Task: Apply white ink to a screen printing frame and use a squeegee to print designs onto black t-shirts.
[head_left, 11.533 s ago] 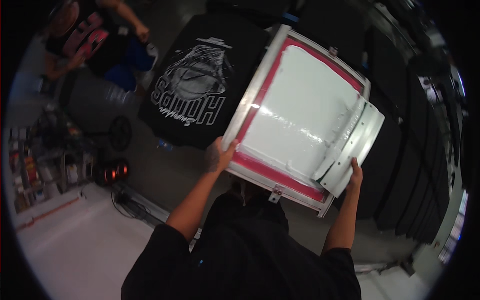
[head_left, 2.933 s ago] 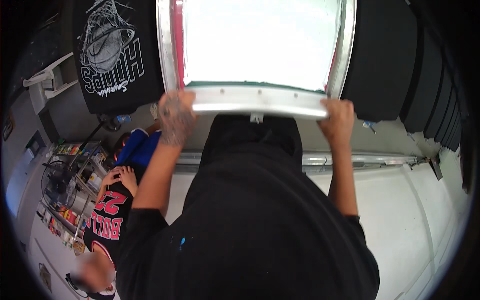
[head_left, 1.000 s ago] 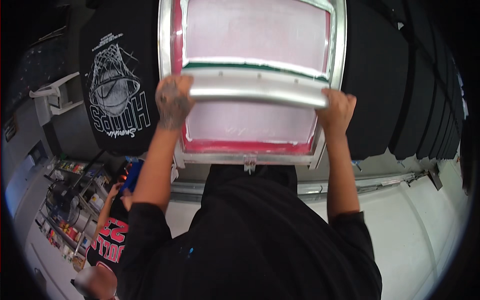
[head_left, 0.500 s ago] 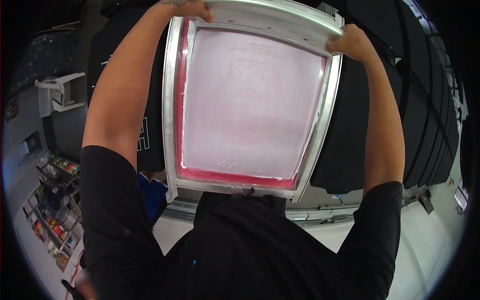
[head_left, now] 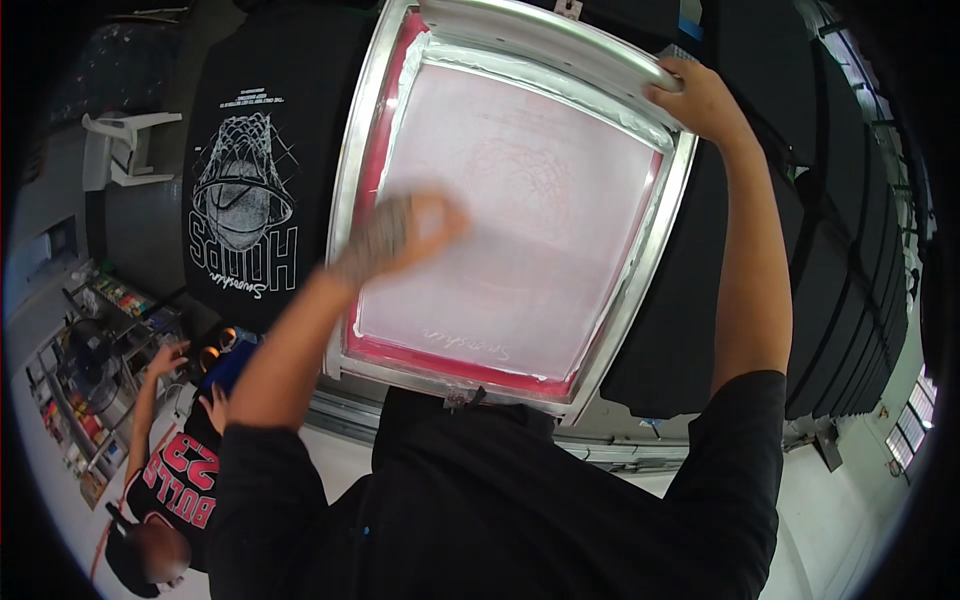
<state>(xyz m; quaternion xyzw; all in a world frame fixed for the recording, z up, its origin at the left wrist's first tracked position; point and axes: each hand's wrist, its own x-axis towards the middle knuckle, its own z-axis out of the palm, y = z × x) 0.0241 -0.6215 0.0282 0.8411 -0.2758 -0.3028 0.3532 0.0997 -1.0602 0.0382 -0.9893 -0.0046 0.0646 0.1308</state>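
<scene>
A silver screen frame [head_left: 345, 215] holds pale mesh [head_left: 500, 280] with a pink border, white ink along its edges and a faint design showing through. Along the far end lies a wide metal squeegee [head_left: 545, 38], my right hand [head_left: 690, 95] closed round its right end. My left hand [head_left: 405, 225], blurred by motion, is over the left middle of the mesh, off the squeegee; whether it touches the mesh I cannot tell. Left of the frame is a black shirt [head_left: 240, 200] with a white printed basketball design.
A co-worker [head_left: 180, 470] in a black jersey is at lower left, hands apart from mine, near shelves with containers [head_left: 90, 430] and a fan [head_left: 85, 355]. A white plastic chair [head_left: 130, 150] is at upper left. Black-covered platens [head_left: 750, 340] line the right. Metal rails [head_left: 630, 450] run below.
The squeegee has moved from the near part of the screen to its far end. My left hand has left it and come down over the mesh; my right still grips it.
</scene>
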